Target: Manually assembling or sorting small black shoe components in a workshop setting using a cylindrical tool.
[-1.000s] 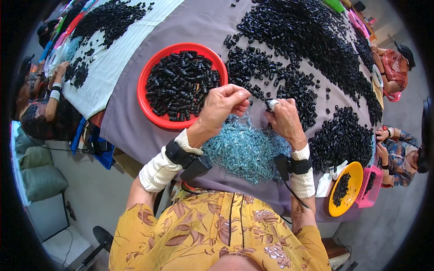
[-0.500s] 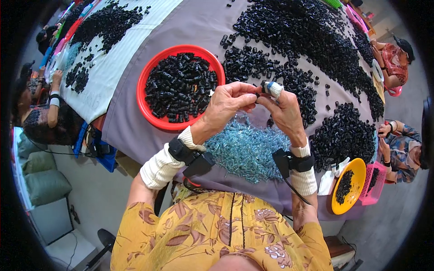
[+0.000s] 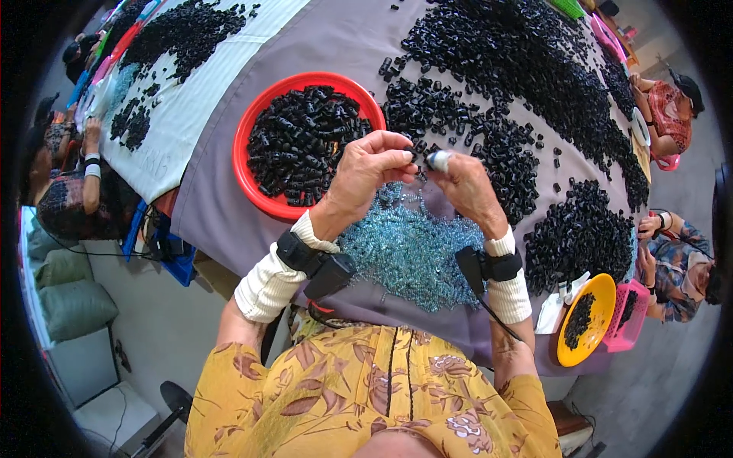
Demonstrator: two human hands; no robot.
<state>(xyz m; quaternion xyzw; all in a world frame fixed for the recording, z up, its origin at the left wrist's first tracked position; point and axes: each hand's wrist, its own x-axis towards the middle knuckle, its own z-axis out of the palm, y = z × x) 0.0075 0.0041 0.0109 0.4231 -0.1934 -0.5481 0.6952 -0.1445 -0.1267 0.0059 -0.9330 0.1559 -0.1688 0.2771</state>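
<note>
My left hand (image 3: 368, 169) pinches a small black plastic part (image 3: 413, 153) between thumb and fingertips, above the table. Beside it, slightly apart, is my right hand (image 3: 469, 189), its fingers curled in; a white and blue wrap covers one fingertip. Whatever those right fingers hold is too blurred and small to make out. Below both hands lies a heap of tiny clear bluish pieces (image 3: 416, 248). Close to my left hand stands a red basin (image 3: 239, 145) filled with black cylindrical parts (image 3: 298, 141).
Loose black parts (image 3: 527, 84) spread over the grey cloth (image 3: 321, 34), with another pile (image 3: 580, 229) at the right. A yellow bowl (image 3: 605, 294) and a pink basket (image 3: 630, 324) hold small black pieces. Other people sit along both sides.
My hands have drawn apart from each other. The left has shifted slightly left with the black part in its fingertips, and the right has curled and moved a little lower.
</note>
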